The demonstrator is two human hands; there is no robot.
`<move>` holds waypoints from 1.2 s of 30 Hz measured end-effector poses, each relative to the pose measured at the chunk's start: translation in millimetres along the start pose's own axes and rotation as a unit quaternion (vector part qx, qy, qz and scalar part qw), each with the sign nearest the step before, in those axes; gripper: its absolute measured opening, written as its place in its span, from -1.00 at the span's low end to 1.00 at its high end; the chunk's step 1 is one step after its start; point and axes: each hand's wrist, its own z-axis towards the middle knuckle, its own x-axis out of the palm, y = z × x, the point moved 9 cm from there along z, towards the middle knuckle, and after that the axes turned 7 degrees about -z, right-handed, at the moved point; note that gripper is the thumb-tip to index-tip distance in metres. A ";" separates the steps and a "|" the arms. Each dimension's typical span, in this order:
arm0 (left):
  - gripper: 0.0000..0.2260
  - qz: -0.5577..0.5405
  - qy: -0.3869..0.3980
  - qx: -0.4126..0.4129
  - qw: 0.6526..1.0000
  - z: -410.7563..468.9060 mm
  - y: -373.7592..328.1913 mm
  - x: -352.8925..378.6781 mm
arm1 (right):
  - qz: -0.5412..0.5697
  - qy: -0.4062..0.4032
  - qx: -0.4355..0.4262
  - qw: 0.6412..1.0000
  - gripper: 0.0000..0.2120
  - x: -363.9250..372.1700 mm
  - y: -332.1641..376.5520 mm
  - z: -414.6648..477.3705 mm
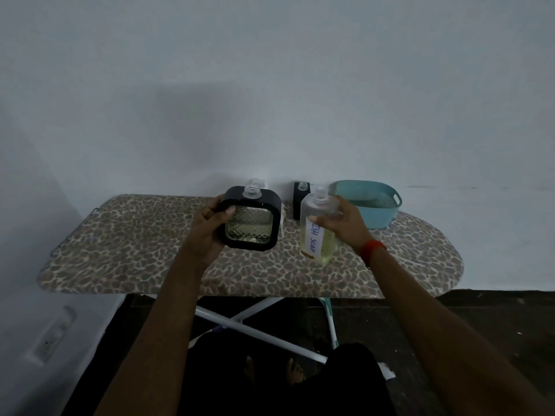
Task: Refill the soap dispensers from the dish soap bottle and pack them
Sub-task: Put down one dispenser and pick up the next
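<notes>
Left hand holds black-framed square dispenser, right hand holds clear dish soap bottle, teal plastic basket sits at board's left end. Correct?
No. Head view shows the teal plastic basket at the right end of the leopard-print ironing board; the rest holds.

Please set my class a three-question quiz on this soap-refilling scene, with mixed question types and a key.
1. True or false: the left hand grips the bottle.
2. Where does the basket stand? A) on the board B) on the floor C) on a shelf
3. Fill in: the dispenser has an open neck, with no ____ on it.
Key: 1 false, the right hand holds it; 2 A; 3 cap.
</notes>
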 end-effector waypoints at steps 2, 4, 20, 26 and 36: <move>-0.54 -0.004 0.002 0.003 1.000 -1.0 -1.1 -1.8 | 0.002 0.024 0.014 1.000 -0.51 10.6 -17.5 -0.1; -0.56 -0.005 0.005 0.012 1.000 -1.1 -2.1 -4.1 | 0.007 0.044 0.018 0.999 -0.40 18.8 -29.6 -0.3; -0.55 0.083 -0.039 0.019 0.996 -7.9 7.3 -34.2 | -0.142 -0.230 -0.086 0.959 -0.30 -26.1 -0.1 -28.9; -0.70 0.083 -0.042 0.017 0.996 -12.6 6.0 -35.0 | -0.099 -0.008 -0.204 0.974 -0.48 40.8 106.7 -32.3; -0.34 0.070 -0.039 -0.005 0.997 -32.2 -5.3 -48.3 | -0.044 0.194 -0.132 0.971 -0.42 130.6 81.8 -21.3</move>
